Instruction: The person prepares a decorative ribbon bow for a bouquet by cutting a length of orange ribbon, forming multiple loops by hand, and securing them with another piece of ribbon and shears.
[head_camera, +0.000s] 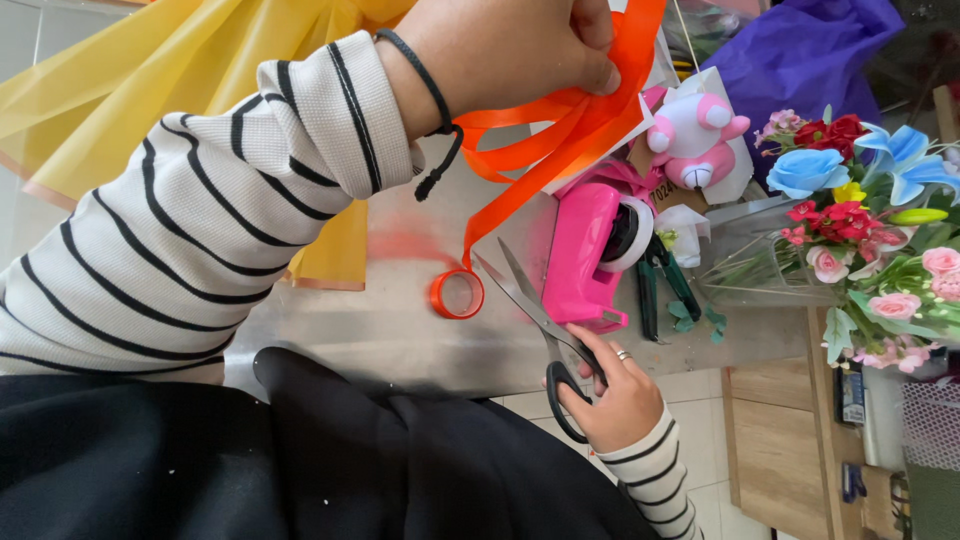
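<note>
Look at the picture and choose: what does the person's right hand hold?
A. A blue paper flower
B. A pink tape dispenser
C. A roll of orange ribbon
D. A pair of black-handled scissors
D: the right hand has its fingers through the black handles of the scissors, whose open blades point up toward the orange ribbon that the left hand holds up.

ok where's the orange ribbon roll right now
In the head view, the orange ribbon roll stands on edge on the grey table, left of the pink tape dispenser and beside the open scissors in the right hand.
</note>
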